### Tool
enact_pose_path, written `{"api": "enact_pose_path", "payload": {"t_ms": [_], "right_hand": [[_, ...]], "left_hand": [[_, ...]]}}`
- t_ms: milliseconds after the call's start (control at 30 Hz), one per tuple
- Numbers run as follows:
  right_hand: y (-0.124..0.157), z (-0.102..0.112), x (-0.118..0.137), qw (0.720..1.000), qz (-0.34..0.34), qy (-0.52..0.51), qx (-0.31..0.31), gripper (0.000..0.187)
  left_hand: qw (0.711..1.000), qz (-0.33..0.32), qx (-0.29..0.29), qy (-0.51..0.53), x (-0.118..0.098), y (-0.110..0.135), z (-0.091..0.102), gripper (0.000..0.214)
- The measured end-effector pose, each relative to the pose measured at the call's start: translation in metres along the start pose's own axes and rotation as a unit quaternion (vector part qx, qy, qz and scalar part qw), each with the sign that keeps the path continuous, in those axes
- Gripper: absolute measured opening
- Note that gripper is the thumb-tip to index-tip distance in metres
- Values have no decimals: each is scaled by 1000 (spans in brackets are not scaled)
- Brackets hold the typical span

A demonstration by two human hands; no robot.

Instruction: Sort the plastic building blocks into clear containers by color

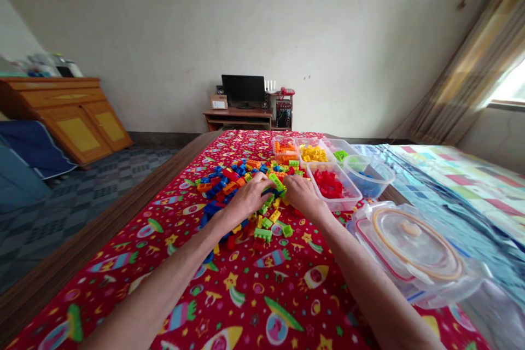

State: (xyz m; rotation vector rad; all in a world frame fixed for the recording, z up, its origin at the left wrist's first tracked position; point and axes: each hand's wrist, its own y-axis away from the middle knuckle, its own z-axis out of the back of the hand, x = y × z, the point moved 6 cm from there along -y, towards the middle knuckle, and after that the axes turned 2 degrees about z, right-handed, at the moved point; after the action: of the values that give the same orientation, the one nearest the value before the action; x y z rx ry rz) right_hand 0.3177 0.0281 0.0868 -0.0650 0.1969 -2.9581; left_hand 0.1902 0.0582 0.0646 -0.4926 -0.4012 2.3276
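Note:
A heap of mixed plastic building blocks (233, 178) in blue, red, orange, yellow and green lies on a red rocket-print tablecloth (254, 295). My left hand (246, 197) rests in the heap with its fingers curled on blocks. My right hand (301, 194) is close beside it, fingers bent around a green block (276, 181). Both hands meet at that block. Clear tubs stand just beyond: one with red blocks (332, 185), one with yellow blocks (314, 152), one with orange blocks (285, 150), and a round bowl with blue blocks (369, 175).
A stack of clear container lids (410, 246) lies at the right of the table. A patterned bed cover (459, 175) is further right. A wooden cabinet (77, 115) stands at the left, and a desk with a monitor (244, 90) against the far wall.

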Motion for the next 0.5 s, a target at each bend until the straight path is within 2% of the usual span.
{"api": "enact_pose_path", "payload": {"t_ms": [167,267,400,500], "right_hand": [[-2,-11,6,998,-3,11,59,32],[-4,-13,8,998,6,13,62,30],[-1,-12,5,1000,-7,-6,28,28],[0,-5,2,998,-25,-45,-43,26]], "left_hand": [[992,9,60,-113,-7,9,-8,20],[988,17,70,-138,-5,9,-9,25],[985,21,75,-152,-3,9,-10,21],[991,28,61,-116,1,6,-9,17]]}}
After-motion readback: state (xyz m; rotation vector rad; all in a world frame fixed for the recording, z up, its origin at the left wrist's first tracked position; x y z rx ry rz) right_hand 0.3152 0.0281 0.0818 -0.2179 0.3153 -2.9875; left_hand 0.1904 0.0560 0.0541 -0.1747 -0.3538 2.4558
